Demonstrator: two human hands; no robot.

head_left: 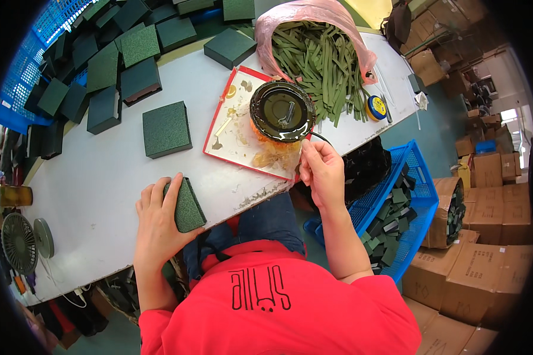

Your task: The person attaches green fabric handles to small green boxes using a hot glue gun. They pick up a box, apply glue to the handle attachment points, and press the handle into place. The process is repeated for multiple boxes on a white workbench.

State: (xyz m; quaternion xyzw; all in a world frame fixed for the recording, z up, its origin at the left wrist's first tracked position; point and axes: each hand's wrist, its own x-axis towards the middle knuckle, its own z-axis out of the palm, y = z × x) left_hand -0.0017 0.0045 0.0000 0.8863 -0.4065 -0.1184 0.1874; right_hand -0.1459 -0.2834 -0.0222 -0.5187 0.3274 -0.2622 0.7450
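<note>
My left hand [159, 213] is wrapped round a small dark green speckled box [188, 207] at the table's near edge, fingers along its left side and thumb by its near end. My right hand [323, 171] is pinched beside a black round pot [282, 111] of dark glossy liquid; whatever its fingertips hold is hidden. The pot stands on a stained white board with a red rim [213, 121]. A second green box [167, 129] lies flat, further off and apart from my left hand. Behind the pot, a pink plastic bag [314, 10] holds many green strips [320, 59].
Many green boxes [139, 44] are heaped at the far left, by blue crates [18, 77]. A small fan [19, 242] stands at the left. A yellow-and-blue round tin [376, 108] sits at the right. Below the table, a blue crate [417, 207] holds green pieces; cartons [485, 266] are stacked beyond.
</note>
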